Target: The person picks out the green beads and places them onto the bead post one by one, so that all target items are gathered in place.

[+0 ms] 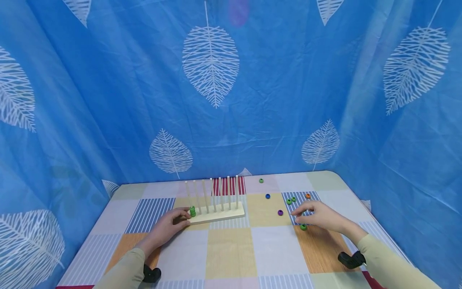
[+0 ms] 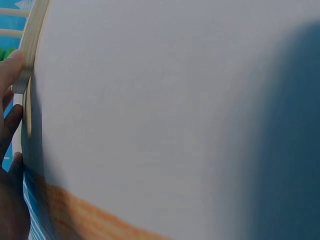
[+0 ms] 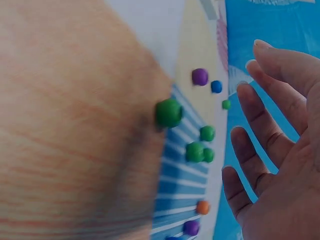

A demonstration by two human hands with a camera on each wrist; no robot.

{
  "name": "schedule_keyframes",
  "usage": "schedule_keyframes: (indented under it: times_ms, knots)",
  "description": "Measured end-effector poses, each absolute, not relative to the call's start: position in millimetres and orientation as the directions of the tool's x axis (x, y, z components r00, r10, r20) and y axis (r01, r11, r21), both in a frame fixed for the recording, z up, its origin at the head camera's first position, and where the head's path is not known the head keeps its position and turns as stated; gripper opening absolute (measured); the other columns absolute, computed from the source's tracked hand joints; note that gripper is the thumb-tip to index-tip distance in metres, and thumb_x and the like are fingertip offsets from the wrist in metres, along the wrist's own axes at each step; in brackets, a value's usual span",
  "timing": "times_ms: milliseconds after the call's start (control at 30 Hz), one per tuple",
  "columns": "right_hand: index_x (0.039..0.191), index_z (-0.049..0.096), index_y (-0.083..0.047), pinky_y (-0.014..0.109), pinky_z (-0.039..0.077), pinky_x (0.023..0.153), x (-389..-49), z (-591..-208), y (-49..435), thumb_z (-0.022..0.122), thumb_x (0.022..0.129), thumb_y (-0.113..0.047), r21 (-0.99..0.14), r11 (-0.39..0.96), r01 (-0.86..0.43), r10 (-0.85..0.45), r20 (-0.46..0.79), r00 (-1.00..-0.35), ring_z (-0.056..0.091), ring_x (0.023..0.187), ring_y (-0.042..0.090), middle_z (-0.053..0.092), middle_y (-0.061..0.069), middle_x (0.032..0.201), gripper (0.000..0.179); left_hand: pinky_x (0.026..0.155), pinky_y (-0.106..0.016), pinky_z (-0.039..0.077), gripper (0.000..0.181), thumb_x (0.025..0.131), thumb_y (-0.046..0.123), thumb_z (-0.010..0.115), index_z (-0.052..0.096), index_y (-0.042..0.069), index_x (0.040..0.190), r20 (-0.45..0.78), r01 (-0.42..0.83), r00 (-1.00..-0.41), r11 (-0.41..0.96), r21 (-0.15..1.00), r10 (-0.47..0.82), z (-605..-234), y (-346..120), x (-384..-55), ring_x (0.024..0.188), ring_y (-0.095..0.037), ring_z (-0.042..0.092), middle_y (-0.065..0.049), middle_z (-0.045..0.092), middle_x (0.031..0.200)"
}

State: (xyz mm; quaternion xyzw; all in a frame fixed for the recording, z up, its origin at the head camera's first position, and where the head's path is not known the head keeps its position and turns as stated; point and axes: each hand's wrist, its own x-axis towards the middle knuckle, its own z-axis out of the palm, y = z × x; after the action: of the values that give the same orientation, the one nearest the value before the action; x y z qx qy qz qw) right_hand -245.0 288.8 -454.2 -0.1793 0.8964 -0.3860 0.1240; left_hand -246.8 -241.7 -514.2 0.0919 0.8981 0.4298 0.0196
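A pale wooden peg rack (image 1: 220, 216) with several upright pegs stands left of the table's middle. Green beads (image 1: 193, 211) are stacked on its leftmost peg. My left hand (image 1: 167, 228) grips the rack's left end, and in the left wrist view the thumb (image 2: 12, 66) lies against the base's edge. My right hand (image 1: 321, 216) hovers with spread, relaxed fingers and holds nothing. Just below it lies a green bead (image 1: 303, 227). Left of that hand sits a purple bead (image 1: 280, 212). Beyond its fingers are other green beads (image 1: 289, 201) and an orange bead (image 1: 308, 196).
Farther back lie a blue bead (image 1: 268, 196) and another green bead (image 1: 261, 180). In the right wrist view a second purple bead (image 3: 191, 228) shows low down. A patchwork cloth (image 1: 231, 253) covers the table, and blue leaf-patterned curtains (image 1: 267, 100) enclose its back and sides.
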Motion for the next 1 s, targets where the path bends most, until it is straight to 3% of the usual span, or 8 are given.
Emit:
schedule_keyframes:
  times_ms: [333, 567, 700, 1000]
  knots:
    - [0.114, 0.078, -0.020, 0.055, 0.047, 0.098, -233.9, -472.8, 306.4, 0.078, 0.092, -0.032, -0.713, 0.682, -0.160, -0.343, -0.118, -0.932, 0.059, 0.111, 0.026, 0.071, -0.001, 0.115, 0.025, 0.115, -0.059, 0.036, 0.011, 0.093, 0.020, 0.078, 0.073, 0.026, 0.101, 0.042, 0.136, -0.986, 0.621, 0.772, 0.164, -516.5, -242.2, -247.8, 0.136, -0.036, 0.050, -0.008, 0.060, 0.142]
    - [0.114, 0.077, -0.015, 0.047, 0.049, 0.096, -227.0, -484.0, 315.7, 0.078, 0.092, -0.029, -0.731, 0.662, -0.165, -0.359, -0.117, -0.926, 0.060, 0.104, 0.023, 0.072, -0.002, 0.111, 0.026, 0.115, -0.058, 0.036, 0.009, 0.094, 0.022, 0.077, 0.073, 0.025, 0.101, 0.037, 0.140, -0.984, 0.621, 0.771, 0.177, -515.7, -241.5, -248.2, 0.137, -0.035, 0.050, -0.008, 0.060, 0.143]
    - [0.113, 0.077, -0.014, 0.049, 0.048, 0.098, -226.0, -491.7, 316.8, 0.079, 0.091, -0.029, -0.736, 0.652, -0.185, -0.347, -0.072, -0.935, 0.060, 0.106, 0.024, 0.072, -0.002, 0.110, 0.027, 0.115, -0.058, 0.036, 0.008, 0.094, 0.022, 0.076, 0.073, 0.024, 0.101, 0.037, 0.144, -0.983, 0.623, 0.769, 0.182, -515.6, -241.3, -248.4, 0.137, -0.036, 0.050, -0.008, 0.060, 0.142]
    - [0.113, 0.078, -0.014, 0.045, 0.049, 0.093, -222.9, -499.9, 315.1, 0.082, 0.088, -0.033, -0.743, 0.661, -0.105, -0.231, -0.068, -0.970, 0.058, 0.103, 0.022, 0.071, 0.000, 0.109, 0.032, 0.114, -0.057, 0.038, 0.007, 0.095, 0.022, 0.076, 0.073, 0.023, 0.101, 0.048, 0.156, -0.981, 0.621, 0.768, 0.187, -516.3, -241.2, -247.7, 0.136, -0.036, 0.051, -0.009, 0.060, 0.142]
